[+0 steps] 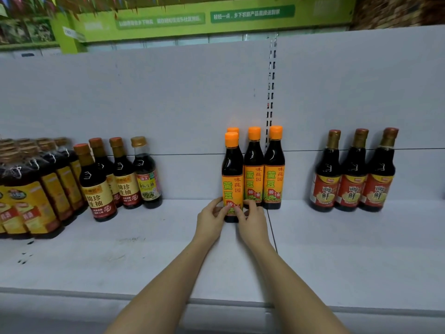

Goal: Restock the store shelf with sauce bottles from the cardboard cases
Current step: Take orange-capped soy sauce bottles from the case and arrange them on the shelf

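Far left of the fingers, crowded brown-capped bottles [96, 179] stand well clear. The left hand [210, 219] curls its fingers [218, 206] against the lower left side of the front orange-capped bottle [231, 179], upright on the shelf [134, 256]; the right hand [251, 221] pinches its lower right side. Just behind the right fingers stand two matching bottles [263, 169]. An uneven push so low could tip the tall bottle back into them. Right of the fingers, red-labelled bottles [354, 172] stand well apart.
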